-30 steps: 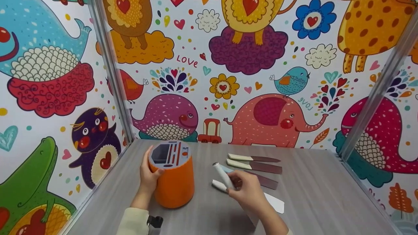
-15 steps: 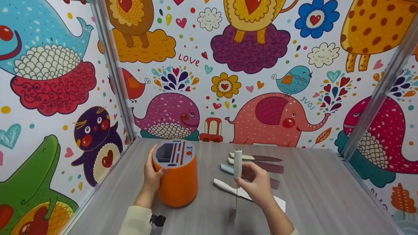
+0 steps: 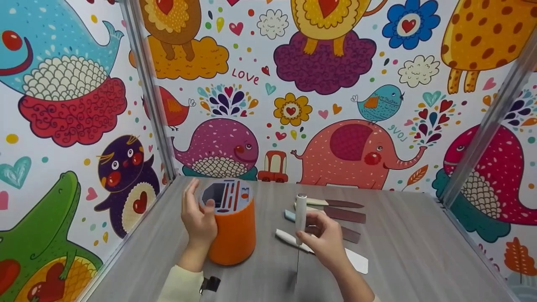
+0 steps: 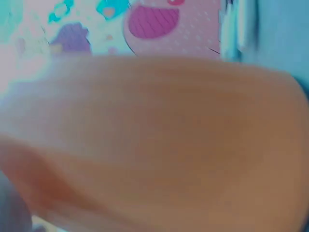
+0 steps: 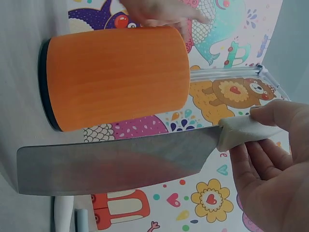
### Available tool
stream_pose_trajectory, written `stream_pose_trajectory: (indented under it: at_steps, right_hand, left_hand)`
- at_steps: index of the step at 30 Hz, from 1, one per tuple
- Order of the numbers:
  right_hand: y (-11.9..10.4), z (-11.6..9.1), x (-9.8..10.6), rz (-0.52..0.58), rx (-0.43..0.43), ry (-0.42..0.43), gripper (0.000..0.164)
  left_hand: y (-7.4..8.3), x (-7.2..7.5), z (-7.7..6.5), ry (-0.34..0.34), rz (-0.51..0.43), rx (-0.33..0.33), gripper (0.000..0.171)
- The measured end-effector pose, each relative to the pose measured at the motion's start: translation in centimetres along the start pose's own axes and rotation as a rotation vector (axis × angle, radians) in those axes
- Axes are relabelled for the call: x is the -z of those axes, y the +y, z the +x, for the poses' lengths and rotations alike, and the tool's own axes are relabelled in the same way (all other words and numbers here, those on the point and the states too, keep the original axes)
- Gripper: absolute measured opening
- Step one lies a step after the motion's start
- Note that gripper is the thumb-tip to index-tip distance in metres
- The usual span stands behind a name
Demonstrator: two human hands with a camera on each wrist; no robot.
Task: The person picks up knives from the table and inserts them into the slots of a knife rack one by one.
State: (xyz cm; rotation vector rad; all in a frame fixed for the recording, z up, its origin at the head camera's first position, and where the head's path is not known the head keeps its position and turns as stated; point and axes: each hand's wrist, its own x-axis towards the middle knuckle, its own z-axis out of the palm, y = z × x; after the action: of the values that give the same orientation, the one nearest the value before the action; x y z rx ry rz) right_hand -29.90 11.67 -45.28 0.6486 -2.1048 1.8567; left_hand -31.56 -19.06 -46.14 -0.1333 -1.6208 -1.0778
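Note:
An orange knife block (image 3: 234, 237) stands upright on the table, its grey slotted top facing up. My left hand (image 3: 200, 224) is at the block's left side, fingers straight and thumb raised near the rim; whether the palm touches the block I cannot tell. To the right of the block, my right hand (image 3: 326, 239) pinches the white handle of a knife (image 3: 301, 220). The knife is upright, blade down, seen nearly edge-on from the head. In the right wrist view its broad blade (image 5: 111, 166) shows whole, apart from the block.
Several knives lie to the right: two cream-handled knives (image 3: 344, 214) at the back, a blue-handled knife (image 3: 289, 215), and a white-handled knife (image 3: 357, 261) with a broad white blade. Patterned walls (image 3: 268, 84) enclose the grey table (image 3: 402, 239).
The right hand has turned the knife from tilted to upright and shifted slightly. The left hand has loosened from round the block, its fingers straightening and thumb lifting.

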Motion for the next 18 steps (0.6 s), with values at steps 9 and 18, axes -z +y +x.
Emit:
stream_pose_trajectory:
  at_steps: [9, 18]
  right_hand:
    - [-1.0, -0.9, -1.1, 0.005, 0.029, -0.023, 0.036]
    - [-1.8, -1.8, -2.4, -0.008, 0.093, -0.038, 0.034]
  left_hand:
    - [10.2, 0.0, -2.1, -0.200, -0.374, -0.024, 0.055]
    - [11.9, -2.3, -5.2, -0.610, -0.319, 0.166, 0.049]
